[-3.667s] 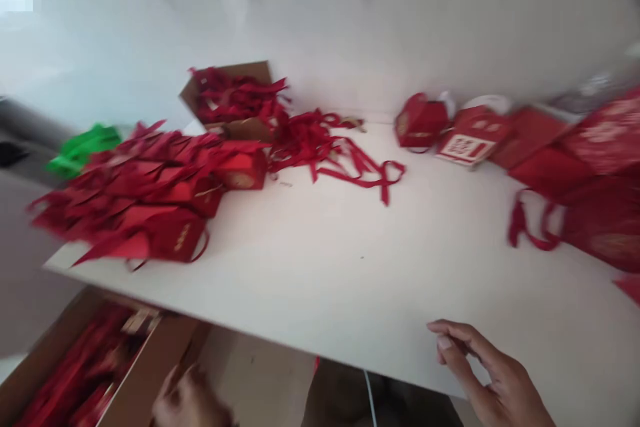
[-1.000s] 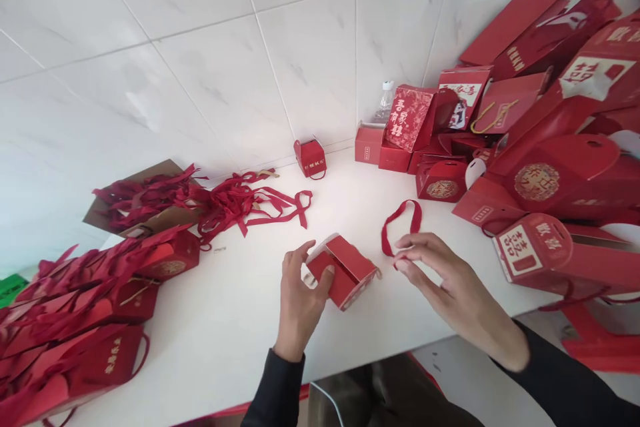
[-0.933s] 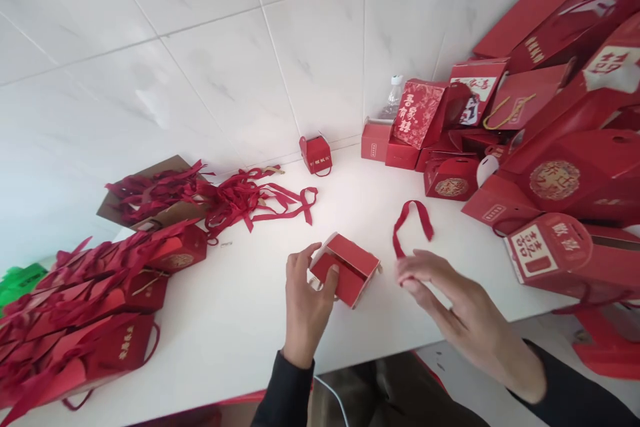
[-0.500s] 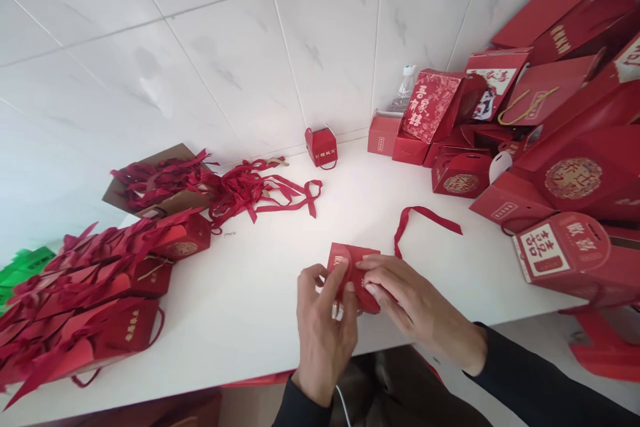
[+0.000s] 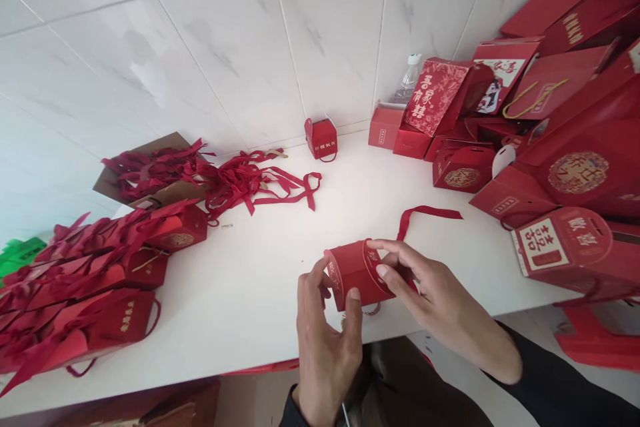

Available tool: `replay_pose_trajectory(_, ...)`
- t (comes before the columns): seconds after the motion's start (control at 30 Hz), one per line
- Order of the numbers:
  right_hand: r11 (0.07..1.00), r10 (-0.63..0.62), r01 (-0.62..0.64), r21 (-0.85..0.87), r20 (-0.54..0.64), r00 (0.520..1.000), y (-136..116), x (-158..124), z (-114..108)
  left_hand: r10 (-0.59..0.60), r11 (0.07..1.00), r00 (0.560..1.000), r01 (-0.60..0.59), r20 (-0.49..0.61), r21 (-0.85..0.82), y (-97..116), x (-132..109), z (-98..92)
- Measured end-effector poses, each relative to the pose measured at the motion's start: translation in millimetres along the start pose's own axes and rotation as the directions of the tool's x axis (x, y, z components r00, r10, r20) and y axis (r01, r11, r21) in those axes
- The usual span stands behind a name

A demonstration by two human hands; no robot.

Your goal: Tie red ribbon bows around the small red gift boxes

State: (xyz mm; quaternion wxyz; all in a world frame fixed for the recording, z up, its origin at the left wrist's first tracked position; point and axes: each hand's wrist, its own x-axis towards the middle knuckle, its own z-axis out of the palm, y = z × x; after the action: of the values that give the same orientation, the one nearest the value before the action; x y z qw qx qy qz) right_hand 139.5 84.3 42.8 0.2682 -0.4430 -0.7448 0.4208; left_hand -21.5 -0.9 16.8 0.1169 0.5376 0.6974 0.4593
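Observation:
A small red gift box [image 5: 359, 273] with rounded, lettered flaps is held between both hands near the table's front edge. My left hand [image 5: 330, 333] grips its left end, with the thumb on the near side and fingers at the left flap. The right flap is pinched between the thumb and fingers of my right hand [image 5: 420, 287]. Beneath the box, part of a twisted cord handle [image 5: 371, 310] shows. Just beyond my right hand a dark red ribbon [image 5: 433, 213] lies on the white table [image 5: 255, 280], its near end hidden behind the hand.
Finished-looking red boxes with ribbons [image 5: 85, 287] stand in rows at left. A cardboard box of ribbons [image 5: 150, 170] and a loose ribbon pile [image 5: 240, 183] lie behind them. One small box [image 5: 321, 138] stands by the wall. Stacked red boxes [image 5: 575, 167] and a bottle [image 5: 409, 80] occupy the right.
The box was flatter with its flaps folded over under my fingers; now its rounded flaps stand apart at both ends. My right hand has shifted right and turned to pinch the right flap.

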Motion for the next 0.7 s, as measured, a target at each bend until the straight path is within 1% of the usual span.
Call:
replay_pose_trajectory(0.07,0.999,0.045,-0.045,0.01,0.002,0.999,-3,2,-2,0.039,0.999,0.999,-0.039,-0.021,0.03,2,1,-1.0)
replay_pose_trajectory(0.1,0.998,0.06,-0.061,0.019,0.014,0.998,-4,3,-4,0.081,0.995,0.997,-0.08,-0.018,0.056,4,2,-1.3)
replay_pose_trajectory(0.2,0.996,0.075,-0.078,0.042,0.059,0.995,-8,8,-9,0.221,0.962,0.975,-0.221,0.017,0.161,10,10,-0.8)
replay_pose_trajectory(0.27,0.994,0.085,-0.09,0.054,0.096,0.992,-9,11,-13,0.257,0.943,0.965,-0.261,0.047,0.204,12,18,0.7)
replay_pose_trajectory(0.37,0.987,0.098,-0.119,0.106,0.187,0.977,-10,15,-18,0.229,0.95,0.969,-0.242,0.09,0.198,13,29,3.6)
replay_pose_trajectory(0.47,0.984,0.078,-0.116,0.135,0.258,0.963,-10,21,-23,0.226,0.956,0.969,-0.24,0.098,0.168,12,36,5.8)
replay_pose_trajectory(0.57,0.991,0.05,-0.085,0.104,0.301,0.952,-12,28,-28,0.206,0.963,0.968,-0.227,0.142,0.146,10,39,7.0)
replay_pose_trajectory(0.7,0.999,0.0,-0.015,0.041,0.352,0.936,-16,37,-33,0.144,0.98,0.967,-0.169,0.211,0.104,10,43,7.8)
